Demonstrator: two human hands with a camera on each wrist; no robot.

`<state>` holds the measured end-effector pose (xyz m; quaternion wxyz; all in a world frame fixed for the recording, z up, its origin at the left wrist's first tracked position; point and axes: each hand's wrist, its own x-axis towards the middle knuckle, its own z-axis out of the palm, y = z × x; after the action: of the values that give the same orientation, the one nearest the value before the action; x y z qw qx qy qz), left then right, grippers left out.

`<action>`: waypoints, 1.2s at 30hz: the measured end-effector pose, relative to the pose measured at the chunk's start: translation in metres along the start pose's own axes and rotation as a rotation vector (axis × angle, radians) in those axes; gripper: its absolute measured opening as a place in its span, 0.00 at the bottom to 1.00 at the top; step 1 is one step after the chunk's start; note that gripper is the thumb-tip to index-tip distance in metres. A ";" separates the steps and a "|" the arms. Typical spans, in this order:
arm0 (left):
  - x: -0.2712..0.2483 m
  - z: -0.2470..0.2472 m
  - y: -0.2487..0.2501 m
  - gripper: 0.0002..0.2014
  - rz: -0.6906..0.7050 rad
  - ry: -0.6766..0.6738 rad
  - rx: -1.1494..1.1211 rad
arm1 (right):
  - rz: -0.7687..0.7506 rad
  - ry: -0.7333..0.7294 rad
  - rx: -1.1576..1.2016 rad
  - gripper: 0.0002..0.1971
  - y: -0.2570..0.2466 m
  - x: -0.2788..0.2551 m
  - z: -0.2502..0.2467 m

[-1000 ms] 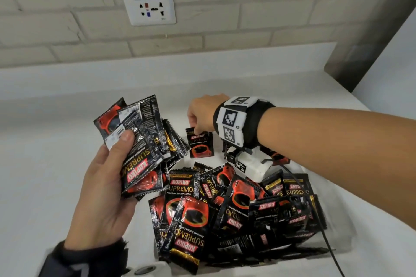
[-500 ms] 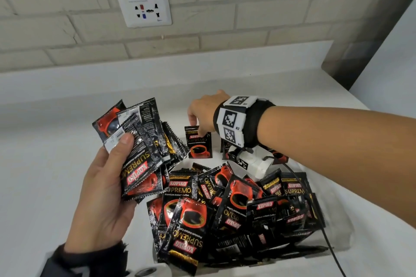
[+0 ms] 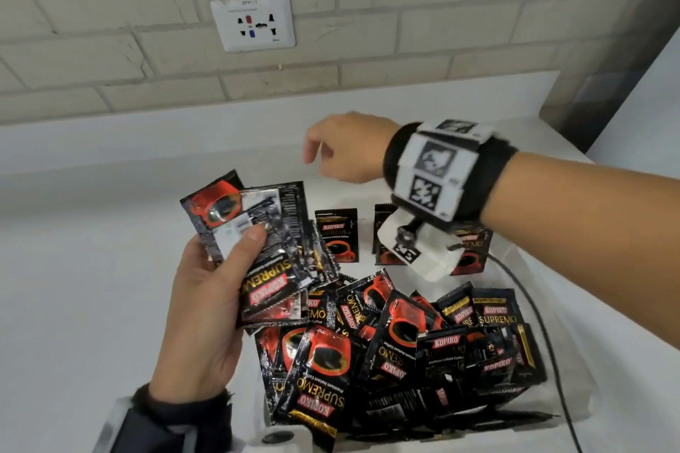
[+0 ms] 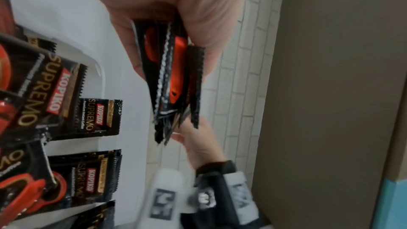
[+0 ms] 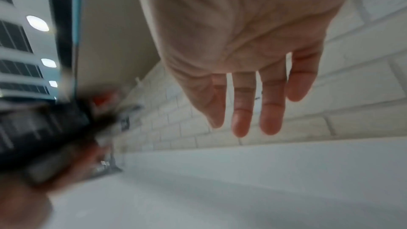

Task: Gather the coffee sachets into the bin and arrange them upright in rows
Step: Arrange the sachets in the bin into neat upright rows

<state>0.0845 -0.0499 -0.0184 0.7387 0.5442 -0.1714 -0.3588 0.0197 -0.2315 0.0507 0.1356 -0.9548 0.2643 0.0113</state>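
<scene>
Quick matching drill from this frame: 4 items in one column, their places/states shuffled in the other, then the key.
Items
1. left hand
2. right hand
3. upright sachet
4. wall socket

States
A. on the brick wall, above the counter
B. grips a fanned stack of sachets
C. stands at the far end of the bin, apart from both hands
D. empty, fingers straight, raised above the bin

Pairs: 1-B, 2-D, 3-C, 4-A

A white wall socket [image 3: 252, 23] sits on the pale brick wall [image 3: 404, 29] above a white counter [image 3: 73, 268].
</scene>
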 end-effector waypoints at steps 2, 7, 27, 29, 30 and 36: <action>-0.001 0.009 -0.002 0.22 0.029 0.008 0.008 | -0.040 -0.035 0.195 0.05 -0.007 -0.020 -0.013; -0.007 0.037 -0.005 0.30 0.071 0.013 0.005 | 0.041 -0.152 0.427 0.30 -0.013 -0.074 -0.004; -0.017 0.060 -0.025 0.19 -0.040 -0.223 0.025 | 0.268 0.111 1.106 0.12 0.032 -0.107 0.024; -0.016 0.059 -0.026 0.17 -0.042 -0.206 0.029 | 0.292 0.121 1.159 0.08 0.036 -0.107 0.024; -0.016 0.058 -0.027 0.16 -0.040 -0.191 0.036 | 0.302 0.115 1.170 0.07 0.039 -0.107 0.024; -0.016 0.061 -0.027 0.12 -0.015 -0.192 0.068 | 0.325 0.053 1.202 0.05 0.044 -0.110 0.027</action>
<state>0.0251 -0.0841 -0.0201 0.6972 0.5335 -0.2492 -0.4088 -0.0965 -0.2054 0.0239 0.6391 -0.6592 0.3697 -0.1425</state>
